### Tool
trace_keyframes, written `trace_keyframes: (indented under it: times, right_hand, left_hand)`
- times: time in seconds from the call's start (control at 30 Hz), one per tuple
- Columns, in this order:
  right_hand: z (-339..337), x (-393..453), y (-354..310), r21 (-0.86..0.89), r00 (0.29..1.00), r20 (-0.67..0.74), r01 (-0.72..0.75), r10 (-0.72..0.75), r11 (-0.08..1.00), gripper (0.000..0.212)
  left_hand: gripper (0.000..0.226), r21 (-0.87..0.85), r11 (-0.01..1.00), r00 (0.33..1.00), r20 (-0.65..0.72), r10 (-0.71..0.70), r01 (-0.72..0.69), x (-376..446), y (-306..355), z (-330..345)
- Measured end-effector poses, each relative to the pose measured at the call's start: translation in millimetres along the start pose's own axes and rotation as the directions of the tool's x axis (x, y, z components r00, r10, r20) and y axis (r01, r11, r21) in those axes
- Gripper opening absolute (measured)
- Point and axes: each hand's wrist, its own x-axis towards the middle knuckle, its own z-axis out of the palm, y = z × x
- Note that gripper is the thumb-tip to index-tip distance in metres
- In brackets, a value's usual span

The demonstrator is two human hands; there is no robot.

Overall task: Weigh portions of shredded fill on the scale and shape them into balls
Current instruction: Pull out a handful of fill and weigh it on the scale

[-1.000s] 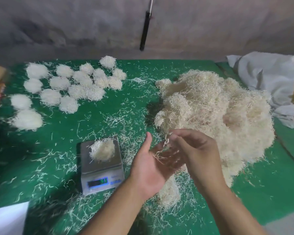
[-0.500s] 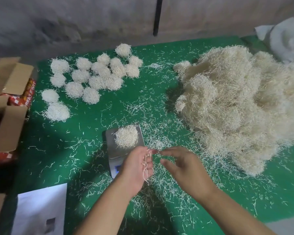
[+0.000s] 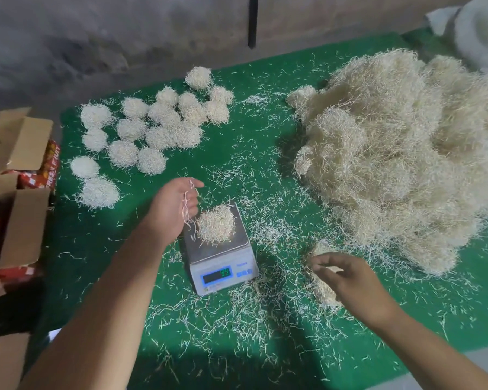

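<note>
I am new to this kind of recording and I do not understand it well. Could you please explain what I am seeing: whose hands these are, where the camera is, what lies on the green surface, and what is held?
There is no machine here. A person works with bare hands, and the one camera sits on the person's head, looking forward and down.

On the green table stands a small digital scale with a portion of shredded fill on its plate. A big loose pile lies at the right, finished balls at the far left, and loose strands everywhere. Cardboard boxes stand at the left edge.

The left hand pinches a few strands beside the scale. The right hand reaches into a small clump; whether it grips is unclear.
</note>
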Motion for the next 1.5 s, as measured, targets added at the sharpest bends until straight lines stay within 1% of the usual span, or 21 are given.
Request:
trace_keyframes:
  times: [0.13, 0.2, 0.23, 0.3, 0.37, 0.43, 0.57, 0.63, 0.7, 0.83, 0.97, 1.03, 1.17, 1.23, 1.3, 1.43, 1.5]
  right_hand:
    - [-10, -1, 12, -0.01, 0.998, -0.049, -0.04, 0.039, 0.999, 0.008]
    - [-13, -1, 16, 0.008, 0.998, -0.059, -0.038, 0.038, 0.999, 0.009]
    - [-14, -1, 19, 0.004, 0.998, -0.058, -0.035, 0.035, 0.999, 0.009]
    - [-15, -2, 22, -0.003, 0.998, -0.06, -0.031, 0.031, 1.0, 0.01]
    - [-16, -1, 25, 0.022, 0.997, -0.067, -0.034, 0.035, 0.999, 0.011]
    - [-16, 1, 27, -0.005, 0.998, -0.059, -0.035, 0.035, 0.999, 0.011]
    - [-16, 4, 29, -0.019, 0.999, -0.021, -0.039, 0.039, 0.999, 0.01]
    - [-17, 6, 28, -0.038, 0.999, -0.023, -0.038, 0.038, 0.999, 0.009]
    - [-16, 9, 26, -0.044, 0.999, -0.018, -0.043, 0.042, 0.998, 0.009]
    - [-13, 14, 24, -0.004, 0.999, 0.002, -0.047, 0.047, 0.999, 0.009]
    - [-12, 16, 20, -0.031, 0.997, 0.055, -0.046, 0.048, 0.998, 0.01]
    - [-13, 18, 20, -0.016, 0.996, 0.068, -0.054, 0.055, 0.998, 0.01]
    - [-15, 21, 21, -0.003, 0.995, 0.074, -0.065, 0.065, 0.998, 0.009]
    - [-15, 22, 22, 0.02, 0.995, 0.07, -0.069, 0.067, 0.997, 0.01]
    - [-16, 22, 22, 0.016, 0.995, 0.067, -0.069, 0.067, 0.998, 0.009]
    - [-16, 21, 22, 0.019, 0.995, 0.075, -0.074, 0.072, 0.997, 0.009]
    - [-16, 20, 22, 0.033, 0.995, 0.07, -0.077, 0.074, 0.997, 0.009]
  left_hand:
    - [0.019, 0.19, 0.98, 0.997, -0.037, 0.063, -0.055, 22, -3, 14]
    - [0.03, 0.262, 0.963, 0.997, -0.028, 0.07, -0.061, 30, -9, 15]
    - [0.035, 0.276, 0.959, 0.998, -0.01, 0.069, -0.063, 33, -12, 14]
    - [0.036, 0.3, 0.951, 0.997, 0.012, 0.072, -0.072, 38, -20, 14]
    - [0.029, 0.308, 0.949, 0.997, -0.005, 0.074, -0.069, 43, -28, 14]
    - [0.027, 0.312, 0.948, 0.996, -0.035, 0.079, -0.064, 47, -37, 14]
    - [0.035, 0.383, 0.922, 0.994, -0.064, 0.091, -0.059, 51, -51, 12]
    - [0.037, 0.46, 0.886, 0.993, -0.062, 0.098, -0.059, 53, -55, 12]
    - [0.036, 0.56, 0.827, 0.995, -0.041, 0.087, -0.049, 55, -57, 11]
    - [0.032, 0.745, 0.666, 0.999, 0.05, 0.005, -0.041, 56, -55, 8]
    - [0.029, 0.815, 0.577, 0.993, 0.105, -0.056, -0.054, 52, -48, 11]
    - [0.032, 0.832, 0.549, 0.987, 0.144, -0.07, -0.082, 50, -45, 12]
    - [0.044, 0.827, 0.546, 0.974, 0.211, -0.087, -0.13, 46, -41, 14]
    - [0.046, 0.826, 0.542, 0.975, 0.216, -0.052, -0.154, 46, -39, 15]
    - [0.046, 0.816, 0.551, 0.98, 0.199, 0.016, -0.175, 48, -37, 13]
    - [0.042, 0.73, 0.661, 0.984, 0.102, 0.147, -0.174, 50, -36, 0]
    - [0.038, 0.725, 0.664, 0.979, 0.073, 0.191, -0.183, 48, -38, -6]
